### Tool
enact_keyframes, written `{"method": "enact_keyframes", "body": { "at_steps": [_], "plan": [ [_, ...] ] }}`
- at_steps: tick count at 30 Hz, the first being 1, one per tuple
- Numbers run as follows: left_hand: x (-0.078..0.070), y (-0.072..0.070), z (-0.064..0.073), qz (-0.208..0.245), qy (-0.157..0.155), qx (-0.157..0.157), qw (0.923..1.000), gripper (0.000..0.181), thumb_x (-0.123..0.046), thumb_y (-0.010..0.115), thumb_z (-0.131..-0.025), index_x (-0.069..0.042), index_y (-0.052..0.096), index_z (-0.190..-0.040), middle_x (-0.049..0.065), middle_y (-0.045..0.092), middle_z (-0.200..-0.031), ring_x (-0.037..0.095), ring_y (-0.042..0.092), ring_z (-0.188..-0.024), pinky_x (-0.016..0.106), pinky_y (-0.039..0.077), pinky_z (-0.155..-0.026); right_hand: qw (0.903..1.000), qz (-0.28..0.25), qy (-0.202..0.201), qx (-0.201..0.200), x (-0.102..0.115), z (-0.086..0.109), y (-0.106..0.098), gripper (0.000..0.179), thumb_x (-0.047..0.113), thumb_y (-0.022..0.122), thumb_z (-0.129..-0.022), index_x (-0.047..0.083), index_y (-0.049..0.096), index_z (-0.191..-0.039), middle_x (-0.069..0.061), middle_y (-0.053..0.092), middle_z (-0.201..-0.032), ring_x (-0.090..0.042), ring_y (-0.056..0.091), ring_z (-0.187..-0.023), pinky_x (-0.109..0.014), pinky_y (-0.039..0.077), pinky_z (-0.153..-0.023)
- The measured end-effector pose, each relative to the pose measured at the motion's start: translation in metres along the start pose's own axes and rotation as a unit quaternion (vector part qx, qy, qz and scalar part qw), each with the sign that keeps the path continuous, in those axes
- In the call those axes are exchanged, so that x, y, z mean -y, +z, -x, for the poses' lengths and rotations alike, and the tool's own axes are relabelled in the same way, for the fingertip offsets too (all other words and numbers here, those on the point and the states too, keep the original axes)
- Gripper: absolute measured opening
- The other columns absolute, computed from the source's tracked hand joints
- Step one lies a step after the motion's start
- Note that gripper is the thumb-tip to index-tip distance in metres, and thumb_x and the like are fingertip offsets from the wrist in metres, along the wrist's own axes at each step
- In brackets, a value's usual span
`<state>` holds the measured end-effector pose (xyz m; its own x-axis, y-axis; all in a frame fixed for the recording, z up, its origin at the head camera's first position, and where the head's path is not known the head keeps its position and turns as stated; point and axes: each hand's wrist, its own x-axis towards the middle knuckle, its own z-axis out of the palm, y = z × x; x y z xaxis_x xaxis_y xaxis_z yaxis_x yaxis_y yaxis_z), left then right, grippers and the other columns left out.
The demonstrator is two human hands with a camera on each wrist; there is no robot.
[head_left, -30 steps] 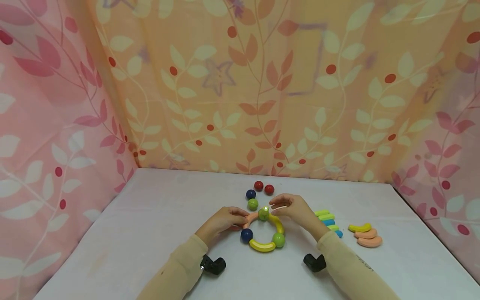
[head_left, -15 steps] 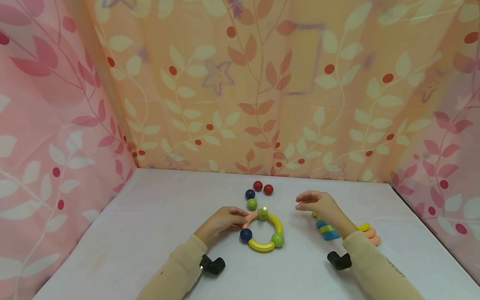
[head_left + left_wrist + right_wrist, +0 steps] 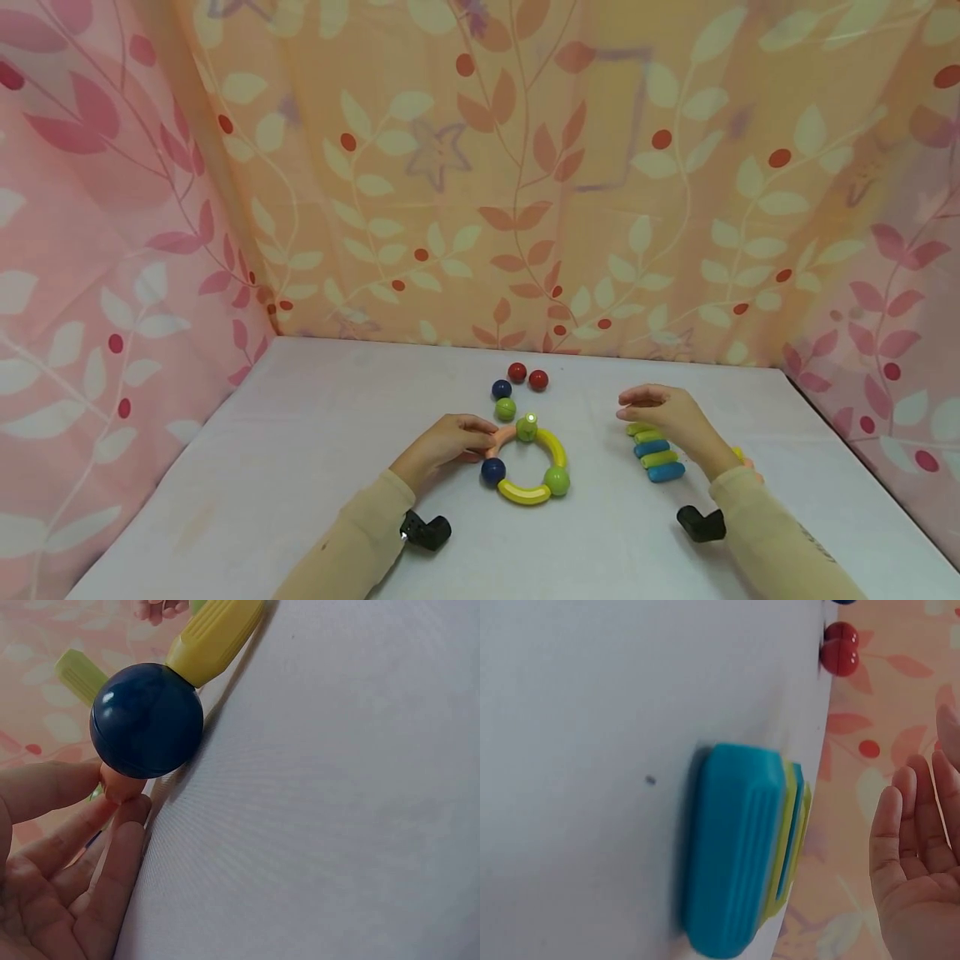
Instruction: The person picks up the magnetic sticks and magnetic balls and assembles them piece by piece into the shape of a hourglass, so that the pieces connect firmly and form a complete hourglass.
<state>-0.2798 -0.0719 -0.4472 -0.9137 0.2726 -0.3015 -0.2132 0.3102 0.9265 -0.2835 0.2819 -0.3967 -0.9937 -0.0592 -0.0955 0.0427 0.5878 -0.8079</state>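
My left hand (image 3: 448,442) pinches an orange curved piece (image 3: 122,786) between thumb and fingers. That piece belongs to a ring of toy parts on the table. Around the ring are a dark blue ball (image 3: 492,472), a yellow curved piece (image 3: 524,493), a green ball (image 3: 557,481), another yellow curved piece (image 3: 553,447) and a second green ball (image 3: 527,430). A short green rod (image 3: 81,676) rises from the ring's far side. Over a row of blue and green rods (image 3: 666,473) hovers my right hand (image 3: 670,417), holding nothing, its fingers (image 3: 886,825) loosely extended.
Behind the ring lie two red balls (image 3: 538,381), a blue ball (image 3: 501,389) and a loose green ball (image 3: 506,409). Yellow and orange curved pieces (image 3: 750,467) are partly hidden behind my right wrist. A patterned curtain (image 3: 480,208) hangs along the table's (image 3: 300,467) far edge.
My right hand has moved right, away from the ring's far green ball, to above the rods. The left hand stays on the orange piece, and the ring has not moved.
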Motion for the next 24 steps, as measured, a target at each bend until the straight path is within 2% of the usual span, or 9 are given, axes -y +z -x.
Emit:
{"method": "enact_keyframes", "body": {
  "at_steps": [3,6,10,17,24],
  "plan": [
    [0.001,0.000,0.000,0.008,0.000,0.001,1.0000,0.028,-0.016,0.072,-0.090,-0.006,0.070,-0.116,0.009,0.069,-0.117,0.014,0.066,-0.090,0.027,0.058,-0.083,0.9999,-0.002,0.016,-0.003,-0.003,0.001,-0.003,0.067,0.054,0.076,-0.080,0.008,0.064,-0.127,-0.006,0.071,-0.121,-0.021,0.062,-0.111,-0.041,0.051,-0.099],
    [0.002,0.000,0.001,0.009,0.002,0.002,1.0000,0.028,-0.016,0.072,-0.090,-0.006,0.070,-0.116,0.009,0.069,-0.115,0.015,0.065,-0.091,0.029,0.058,-0.084,0.9992,-0.002,0.040,0.004,-0.007,0.004,-0.006,0.073,0.060,0.074,-0.079,0.010,0.061,-0.131,-0.008,0.066,-0.130,-0.029,0.054,-0.122,-0.057,0.042,-0.105],
    [0.003,0.000,0.002,0.007,0.006,0.007,0.9999,0.029,-0.017,0.072,-0.090,-0.006,0.070,-0.116,0.008,0.069,-0.114,0.015,0.065,-0.091,0.030,0.059,-0.084,0.9984,-0.001,0.056,0.011,-0.012,0.006,-0.010,0.078,0.065,0.072,-0.079,0.012,0.058,-0.135,-0.010,0.062,-0.136,-0.034,0.047,-0.131,-0.070,0.031,-0.107],
    [0.002,0.000,0.002,0.009,0.010,0.006,0.9999,0.028,-0.014,0.070,-0.090,-0.005,0.070,-0.116,0.008,0.070,-0.114,0.014,0.064,-0.091,0.028,0.058,-0.082,0.9992,0.011,0.039,0.007,-0.024,0.002,-0.016,0.069,0.057,0.070,-0.085,0.009,0.059,-0.133,-0.013,0.064,-0.134,-0.035,0.050,-0.129,-0.068,0.030,-0.109],
    [0.001,0.001,0.002,0.010,0.015,-0.002,0.9998,0.030,-0.014,0.072,-0.089,-0.004,0.069,-0.117,0.007,0.071,-0.109,0.013,0.065,-0.090,0.029,0.059,-0.081,0.9971,0.019,0.073,0.011,-0.038,-0.004,-0.022,0.062,0.052,0.069,-0.089,0.012,0.058,-0.135,-0.015,0.060,-0.138,-0.035,0.050,-0.128,-0.066,0.034,-0.109]
  ]
}}
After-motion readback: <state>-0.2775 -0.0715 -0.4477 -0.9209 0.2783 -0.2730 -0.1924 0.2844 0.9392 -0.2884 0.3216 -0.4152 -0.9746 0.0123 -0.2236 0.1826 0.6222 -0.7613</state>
